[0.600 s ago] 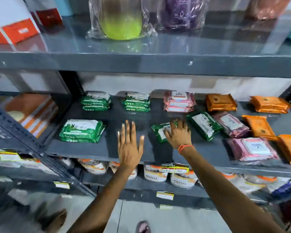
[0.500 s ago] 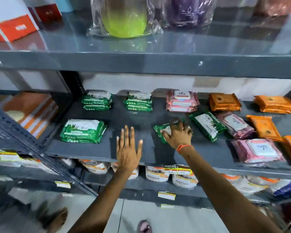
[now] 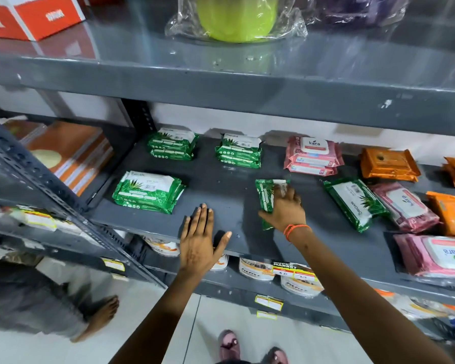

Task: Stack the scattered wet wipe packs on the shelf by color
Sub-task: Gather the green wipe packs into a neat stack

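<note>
My right hand point(image 3: 284, 208) grips a green wet wipe pack point(image 3: 265, 195) in the middle of the grey shelf point(image 3: 221, 185), the pack turned on its edge. My left hand point(image 3: 199, 243) hovers flat and open over the shelf's front edge, holding nothing. Green stacks stand at the back left point(image 3: 172, 143), back middle point(image 3: 239, 150) and front left point(image 3: 149, 191). A pink stack point(image 3: 313, 158) sits behind my right hand. To the right lie a loose green pack point(image 3: 355, 203), pink packs point(image 3: 403, 206) point(image 3: 436, 254) and orange packs point(image 3: 388, 165) point(image 3: 451, 211).
An upper shelf point(image 3: 247, 88) overhangs, carrying a wrapped green container point(image 3: 237, 17) and a red-and-white box point(image 3: 34, 15). Tubs with price tags point(image 3: 294, 271) fill the shelf below. Another person's bare foot point(image 3: 100, 316) stands on the floor at left.
My right hand has closed on the green pack and tipped it up from lying flat. My left hand has drifted back toward the shelf's front edge.
</note>
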Demonstrator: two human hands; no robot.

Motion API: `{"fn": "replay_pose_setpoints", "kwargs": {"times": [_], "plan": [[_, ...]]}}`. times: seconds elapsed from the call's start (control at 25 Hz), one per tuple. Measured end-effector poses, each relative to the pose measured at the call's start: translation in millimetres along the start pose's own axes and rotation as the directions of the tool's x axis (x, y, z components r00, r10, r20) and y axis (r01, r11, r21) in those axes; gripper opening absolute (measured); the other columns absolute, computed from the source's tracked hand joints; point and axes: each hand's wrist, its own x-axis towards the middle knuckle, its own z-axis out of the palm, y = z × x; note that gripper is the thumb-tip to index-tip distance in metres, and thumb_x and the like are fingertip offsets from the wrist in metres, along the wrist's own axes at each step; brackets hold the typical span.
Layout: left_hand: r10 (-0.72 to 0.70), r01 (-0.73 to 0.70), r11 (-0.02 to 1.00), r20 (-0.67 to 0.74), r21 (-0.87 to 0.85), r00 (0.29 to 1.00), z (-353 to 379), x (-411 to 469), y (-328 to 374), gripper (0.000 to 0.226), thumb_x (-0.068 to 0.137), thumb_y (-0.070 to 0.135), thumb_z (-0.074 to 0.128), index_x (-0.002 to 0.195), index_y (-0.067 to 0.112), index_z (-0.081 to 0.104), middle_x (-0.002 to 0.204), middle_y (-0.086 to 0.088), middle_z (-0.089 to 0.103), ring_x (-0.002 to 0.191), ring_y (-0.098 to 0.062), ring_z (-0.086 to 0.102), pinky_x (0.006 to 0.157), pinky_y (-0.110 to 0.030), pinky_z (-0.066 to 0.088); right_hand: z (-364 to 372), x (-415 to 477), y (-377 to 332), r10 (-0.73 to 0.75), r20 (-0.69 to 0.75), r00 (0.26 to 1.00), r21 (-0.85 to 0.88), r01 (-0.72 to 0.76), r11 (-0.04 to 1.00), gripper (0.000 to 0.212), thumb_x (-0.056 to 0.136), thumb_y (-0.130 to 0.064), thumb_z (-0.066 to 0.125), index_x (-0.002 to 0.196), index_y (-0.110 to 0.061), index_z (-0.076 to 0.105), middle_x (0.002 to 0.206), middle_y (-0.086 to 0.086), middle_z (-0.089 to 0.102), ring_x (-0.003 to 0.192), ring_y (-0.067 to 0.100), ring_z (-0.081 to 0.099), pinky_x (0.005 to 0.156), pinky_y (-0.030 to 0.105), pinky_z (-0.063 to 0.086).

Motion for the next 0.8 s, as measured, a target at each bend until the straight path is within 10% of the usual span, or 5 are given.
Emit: {"fn": "replay_pose_setpoints", "kwargs": {"times": [0.32, 0.8], "plan": [[-0.081, 0.080, 0.996, 0.025, 0.045, 0.996, -3, -15, -18, 0.092, 0.086, 0.074, 0.008, 0.147, 0.005, 0.017, 0.154, -0.015, 0.022, 0.142, -0.028, 0.021, 0.114, -0.041, 0.009, 5, 6, -42, -0.511, 0.185, 0.840, 0.002, 0.519, 0.855, 0.087, 0.074, -0.040, 0.068, 0.148, -0.021, 0.027, 0.158, 0.003, 0.019, 0.138, 0.032, 0.034, 0.114, 0.042, 0.037], [-0.090, 0.090, 0.996, -0.003, -0.003, 0.996, 4, -16, -21, 0.098, 0.082, 0.078, 0.006, 0.145, 0.003, 0.001, 0.156, -0.017, 0.007, 0.145, -0.030, 0.009, 0.117, -0.044, 0.009, 7, 7, -60, -0.636, 0.210, 0.743, 0.013, 0.648, 0.761, 0.086, 0.073, -0.037, 0.067, 0.148, -0.024, 0.025, 0.158, 0.001, 0.022, 0.142, 0.027, 0.026, 0.117, 0.040, 0.030]]}}
